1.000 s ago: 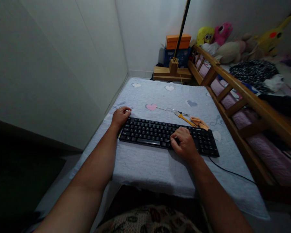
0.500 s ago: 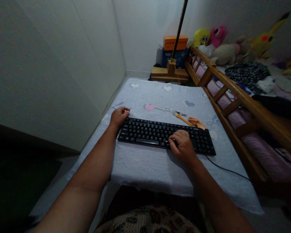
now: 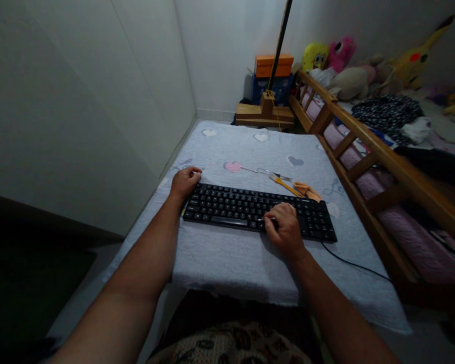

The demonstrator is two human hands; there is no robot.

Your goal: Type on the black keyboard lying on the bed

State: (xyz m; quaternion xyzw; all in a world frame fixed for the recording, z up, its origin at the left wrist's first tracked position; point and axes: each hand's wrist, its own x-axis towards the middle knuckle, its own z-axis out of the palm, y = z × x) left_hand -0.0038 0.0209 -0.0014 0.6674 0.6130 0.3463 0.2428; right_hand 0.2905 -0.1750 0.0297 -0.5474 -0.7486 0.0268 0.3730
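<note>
A black keyboard [image 3: 258,212] is laid flat on a table covered with a pale blue cloth [image 3: 227,258] that has little hearts on it. The keyboard is placed across the middle of the cloth, with its long side facing the person.

The left hand [image 3: 185,182] is set at the far left corner of the keyboard. Its fingers are curled in together, and the corner is touched by them. It cannot be told if the corner is gripped or only pressed.

The right hand [image 3: 286,228] is laid on the keys toward the right side. Its fingers are bent and kept close together, and something small and thin is pinched between the thumb and the first finger, right at the keys. What that small thing is cannot be made out.

A thin black cable [image 3: 358,265] is seen running from the right end of the keyboard across the cloth.

Just behind the keyboard, a yellow-handled tool [image 3: 286,185] and a small metal tool [image 3: 267,173] are laid on the cloth. Beside them an orange thing [image 3: 307,190] is laid, close to the keyboard's back edge.

A wooden bed rail [image 3: 367,139] is seen along the right side, and soft toys [image 3: 337,60] are piled behind it.
</note>
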